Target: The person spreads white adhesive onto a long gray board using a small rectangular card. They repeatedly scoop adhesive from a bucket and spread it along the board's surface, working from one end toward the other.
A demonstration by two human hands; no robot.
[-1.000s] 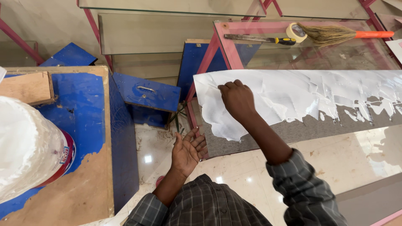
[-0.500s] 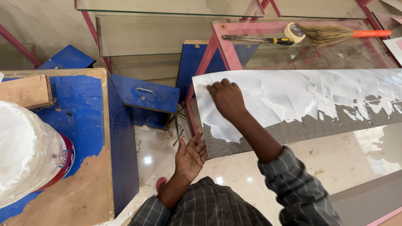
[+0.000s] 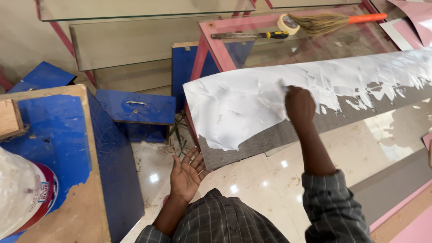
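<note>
While the open left hand point(image 3: 186, 176) is steadying the panel's point(image 3: 252, 144) corner, the closed right hand point(image 3: 299, 104) is gripping white film point(image 3: 238, 105), seemingly mid-peel.

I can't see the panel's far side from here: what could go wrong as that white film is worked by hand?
The film is already torn ragged, so it may keep shredding. Only the right hand touches the panel; the left hand hangs free, so the leaning panel might slide on the glossy floor.
</note>
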